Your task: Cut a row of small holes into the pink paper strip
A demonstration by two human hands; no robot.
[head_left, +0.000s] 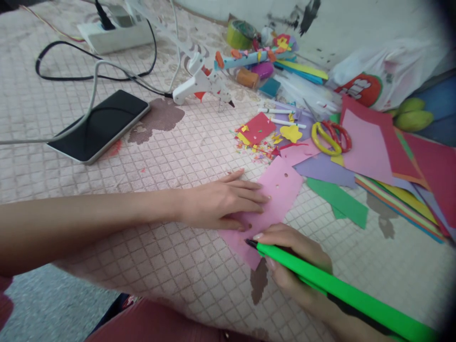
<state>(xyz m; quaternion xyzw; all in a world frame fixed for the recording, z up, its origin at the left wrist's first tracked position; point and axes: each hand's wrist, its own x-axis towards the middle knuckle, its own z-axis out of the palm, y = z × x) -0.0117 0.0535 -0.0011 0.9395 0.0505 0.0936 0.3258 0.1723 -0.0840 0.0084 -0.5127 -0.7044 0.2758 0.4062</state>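
Note:
A pink paper strip [276, 204] with several small holes lies slanted on the patterned tablecloth. My left hand [224, 202] rests flat on its left side, fingers spread. In my right hand [299, 261], at the strip's lower right, is a long bright green pen [320, 282], gripped between thumb and fingers. Its dark tip touches or hovers just over the lower part of the strip; which one I cannot tell.
A phone [103, 126] and cables lie left, below a power strip [117, 35]. A white glue gun [203, 85] stands behind. Scissors [326, 138], paper scraps, coloured sheets [370, 142], green paper [340, 202] and a plastic bag [388, 71] lie right.

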